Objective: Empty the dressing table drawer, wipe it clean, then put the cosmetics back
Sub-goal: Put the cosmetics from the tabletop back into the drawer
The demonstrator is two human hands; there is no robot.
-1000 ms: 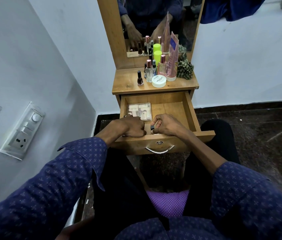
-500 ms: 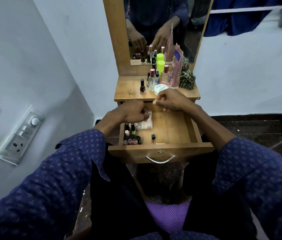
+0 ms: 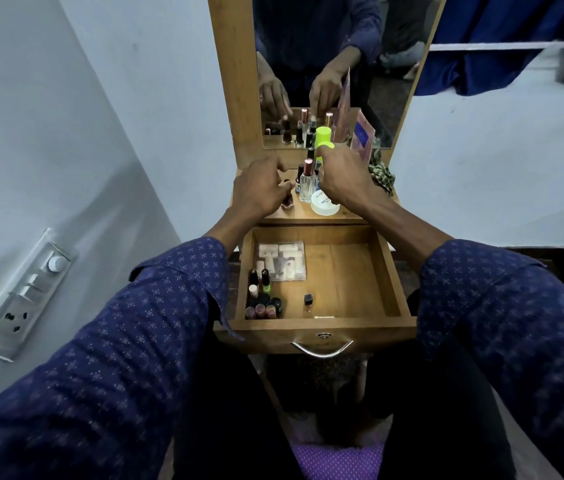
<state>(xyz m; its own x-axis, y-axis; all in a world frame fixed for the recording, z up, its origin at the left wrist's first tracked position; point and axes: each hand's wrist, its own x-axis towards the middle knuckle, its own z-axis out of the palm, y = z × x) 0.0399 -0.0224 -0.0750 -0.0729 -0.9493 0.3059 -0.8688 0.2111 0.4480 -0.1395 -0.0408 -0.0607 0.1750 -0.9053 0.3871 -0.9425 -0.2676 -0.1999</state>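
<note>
The wooden drawer (image 3: 391, 271) stands pulled out. Inside, a clear box of white items (image 3: 282, 259) lies at the back left, several nail polish bottles (image 3: 261, 299) cluster at the front left, and a small black-capped bottle (image 3: 308, 302) stands mid-front. My left hand (image 3: 258, 190) is over the tabletop (image 3: 303, 213), its fingers closed round the cap of a dark nail polish bottle (image 3: 287, 201). My right hand (image 3: 341, 180) reaches among the bottles behind a clear perfume bottle (image 3: 306, 183); its fingertips are hidden. A white jar (image 3: 323, 205) sits under my right wrist.
A neon yellow bottle (image 3: 322, 136), pink packets (image 3: 362, 135) and a checked cloth (image 3: 382, 174) stand at the back of the tabletop below the mirror (image 3: 394, 81). A switch panel (image 3: 18, 294) is on the left wall. My knees are under the drawer.
Both hands have lifted out of the drawer and moved up to the bottles on the tabletop. The small black-capped bottle now stands alone in the drawer front.
</note>
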